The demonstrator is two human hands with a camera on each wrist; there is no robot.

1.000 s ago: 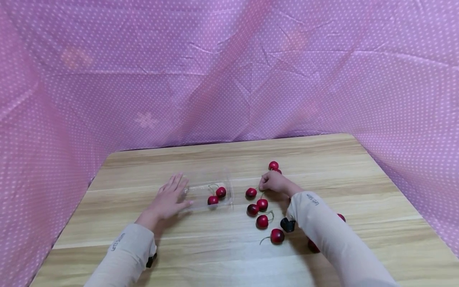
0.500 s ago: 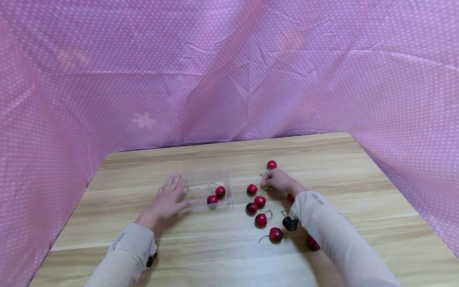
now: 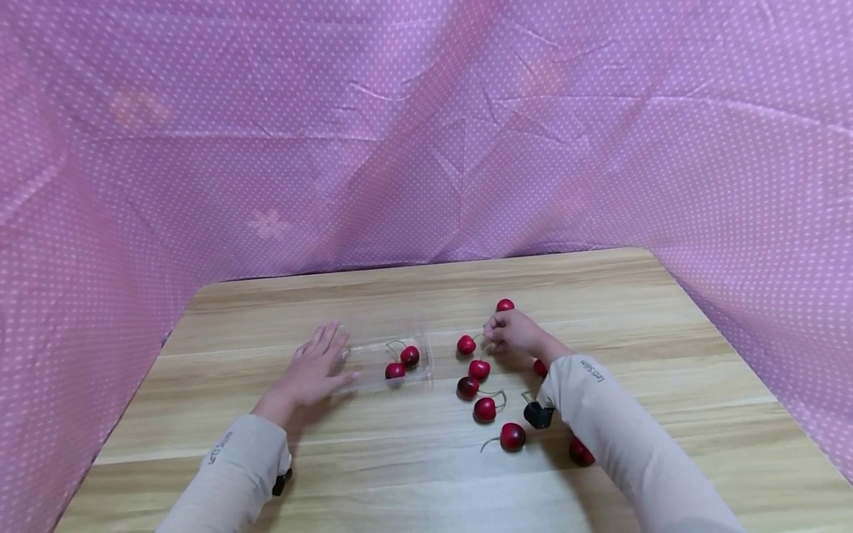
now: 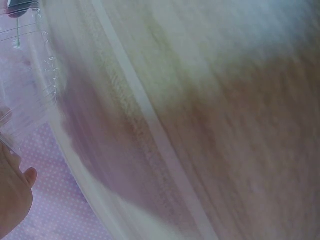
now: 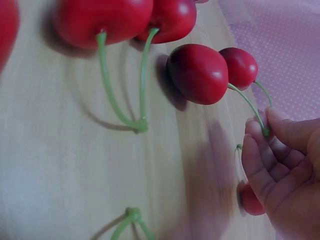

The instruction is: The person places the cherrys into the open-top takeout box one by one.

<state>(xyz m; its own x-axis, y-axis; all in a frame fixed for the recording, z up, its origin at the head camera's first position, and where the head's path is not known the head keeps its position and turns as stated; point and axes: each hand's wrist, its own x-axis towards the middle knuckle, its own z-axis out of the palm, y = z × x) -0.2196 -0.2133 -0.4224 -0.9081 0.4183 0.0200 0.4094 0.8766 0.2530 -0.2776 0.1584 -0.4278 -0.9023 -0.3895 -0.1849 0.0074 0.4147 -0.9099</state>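
My left hand (image 3: 309,370) lies with straight fingers at the left end of a clear plastic box (image 3: 363,361). Inside the box, toward its right end, are two red cherries (image 3: 409,356). In the left wrist view only part of that hand (image 4: 15,195) shows beside the clear box wall (image 4: 30,90). My right hand (image 3: 516,333) pinches green cherry stems between thumb and fingertips. In the right wrist view those stems (image 5: 250,105) lead to a dark red cherry (image 5: 197,75) and another cherry (image 5: 241,67) behind it, both close over the table.
More cherries lie around the right hand: a far cherry (image 3: 505,305), a front cherry (image 3: 512,437) and one beside the sleeve (image 3: 581,451). Joined green stems (image 5: 134,215) show low in the right wrist view. A pink dotted cloth (image 3: 426,148) hangs behind the wooden table (image 3: 373,459).
My right hand has shifted slightly right and away from me. The two cherries by its fingertips have shifted a little too, most recently away and left. The left hand stays in place.
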